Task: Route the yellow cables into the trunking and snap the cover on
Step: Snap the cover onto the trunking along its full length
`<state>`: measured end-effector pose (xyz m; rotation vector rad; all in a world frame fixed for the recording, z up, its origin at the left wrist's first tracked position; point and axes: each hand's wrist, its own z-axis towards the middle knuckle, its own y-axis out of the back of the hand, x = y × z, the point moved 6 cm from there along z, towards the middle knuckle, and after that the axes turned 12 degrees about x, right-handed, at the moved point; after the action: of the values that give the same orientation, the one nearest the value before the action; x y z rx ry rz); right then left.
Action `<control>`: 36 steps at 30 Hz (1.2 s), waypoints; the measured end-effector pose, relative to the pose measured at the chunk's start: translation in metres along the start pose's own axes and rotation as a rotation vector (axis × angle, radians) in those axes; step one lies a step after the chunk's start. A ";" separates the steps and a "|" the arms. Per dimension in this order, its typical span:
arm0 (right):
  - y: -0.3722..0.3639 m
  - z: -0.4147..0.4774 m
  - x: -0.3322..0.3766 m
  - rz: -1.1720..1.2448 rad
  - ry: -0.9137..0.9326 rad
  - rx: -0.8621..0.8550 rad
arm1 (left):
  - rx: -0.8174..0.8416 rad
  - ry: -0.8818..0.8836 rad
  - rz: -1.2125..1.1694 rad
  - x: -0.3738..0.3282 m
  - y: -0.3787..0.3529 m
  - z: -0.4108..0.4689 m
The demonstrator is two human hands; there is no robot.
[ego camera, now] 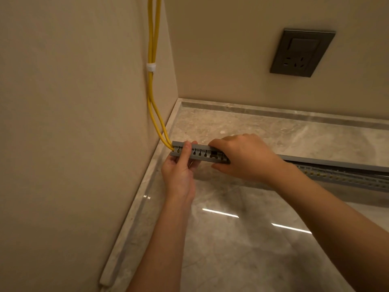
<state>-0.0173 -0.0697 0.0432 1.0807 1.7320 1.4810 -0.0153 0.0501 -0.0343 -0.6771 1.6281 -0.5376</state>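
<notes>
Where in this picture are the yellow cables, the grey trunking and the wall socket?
yellow cables [150, 47]: head view, on the left strand of the hanging pair.
grey trunking [200, 153]: head view, on its slotted side.
wall socket [302, 52]: head view, on the middle of the dark faceplate.

**Marble tabletop, one trunking on it**

The tabletop [242, 253] was polished grey-beige marble, set into a corner between walls [63, 144]. A raised lip [273, 112] of the same stone ran along its back and left edges. Streaks of light [220, 213] reflected on the surface. Grey slotted trunking [201, 153] lay lengthwise across it, from near the left wall out past the right frame edge. Could not tell if its left end touched the stone.
</notes>
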 end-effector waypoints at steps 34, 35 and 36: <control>0.008 0.002 0.008 -0.014 -0.056 -0.117 | 0.592 -0.605 2.189 -0.051 -0.052 -0.010; 0.008 0.002 0.008 -0.011 -0.056 -0.113 | 0.628 -0.557 2.227 -0.048 -0.054 -0.010; 0.007 0.000 0.007 -0.009 -0.059 -0.108 | 0.650 -0.507 2.259 -0.046 -0.057 -0.010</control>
<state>-0.0189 -0.0632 0.0506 1.0491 1.5960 1.5040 -0.0129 0.0408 0.0385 1.4136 0.7597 0.7460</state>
